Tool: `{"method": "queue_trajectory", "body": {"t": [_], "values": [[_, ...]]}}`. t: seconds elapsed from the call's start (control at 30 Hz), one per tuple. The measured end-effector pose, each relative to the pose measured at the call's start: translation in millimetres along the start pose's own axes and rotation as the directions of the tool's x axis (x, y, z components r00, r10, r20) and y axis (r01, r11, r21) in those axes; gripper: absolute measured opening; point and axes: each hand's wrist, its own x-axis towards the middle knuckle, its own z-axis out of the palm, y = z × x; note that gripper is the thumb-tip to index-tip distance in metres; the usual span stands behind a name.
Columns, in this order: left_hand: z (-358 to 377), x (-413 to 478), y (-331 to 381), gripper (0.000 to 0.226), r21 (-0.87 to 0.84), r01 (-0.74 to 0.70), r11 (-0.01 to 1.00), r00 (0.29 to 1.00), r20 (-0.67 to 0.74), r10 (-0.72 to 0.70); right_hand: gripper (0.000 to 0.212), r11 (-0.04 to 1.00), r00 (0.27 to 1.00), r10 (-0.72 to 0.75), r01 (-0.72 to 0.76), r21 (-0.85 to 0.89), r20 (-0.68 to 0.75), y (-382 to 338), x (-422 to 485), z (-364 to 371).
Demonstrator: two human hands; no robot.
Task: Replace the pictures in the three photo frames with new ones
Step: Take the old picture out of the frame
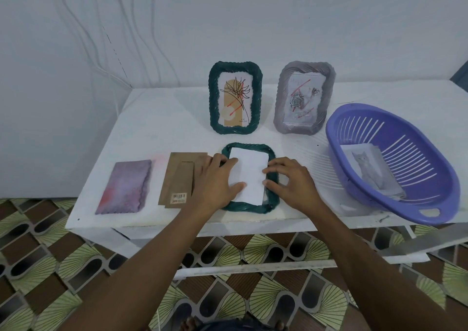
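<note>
While picture (249, 176) lies in frame (245, 208), left hand (214, 181), right hand (296, 183); spread fingers (272, 170) on edges

On a white table (164, 118) a green frame (249, 146) lies face down with a white sheet (249, 176) on its back; the left hand (215, 181) presses the sheet's 9 o'clock edge and the right hand (296, 181) touches its 3 o'clock edge. From that frame, a second green frame (214, 97) stands at 12 o'clock and a grey frame (279, 97) at 1 o'clock. A purple basket (448, 199) holding a cat picture (367, 168) sits at 3 o'clock, while a brown backing board (182, 176) and, beyond it, a purple picture (126, 186) lie at 9 o'clock.
</note>
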Motion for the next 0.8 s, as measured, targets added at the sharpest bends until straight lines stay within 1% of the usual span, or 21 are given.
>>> {"method": "queue_trajectory", "body": {"t": [0.1,0.27,0.37,0.57,0.67,0.8], "values": [[-0.1,1.6,1.4,0.068,-0.022,0.04,0.999,0.999,0.002,-0.04,0.025,1.0,1.0,0.004,-0.004,-0.017,0.003,-0.8,0.8,0.3],[-4.0,5.2,0.3,0.068,-0.174,0.103,0.979,0.995,0.009,-0.103,0.027,1.0,1.0,0.007,-0.006,-0.019,0.009,-1.8,1.1,0.1],[-6.2,6.3,-1.2,0.064,-0.258,0.106,0.96,0.994,0.016,-0.105,0.03,1.0,1.0,0.006,-0.006,0.008,0.018,-1.9,1.1,-0.5],[-14.2,3.3,-3.9,0.052,-0.409,0.084,0.909,0.994,-0.031,-0.106,0.031,0.999,1.0,0.015,-0.016,0.033,0.007,-3.1,0.3,-1.5],[-24.1,-2.5,-3.7,0.047,-0.446,0.05,0.894,0.997,-0.036,-0.074,0.031,0.999,1.0,0.021,-0.021,0.037,0.005,-4.2,0.3,-1.8],[-38.0,-12.2,-2.5,0.041,-0.4,0.02,0.916,0.999,-0.017,-0.029,0.031,0.998,1.0,0.024,-0.025,0.058,0.006,-3.6,-0.1,-2.3]]}}
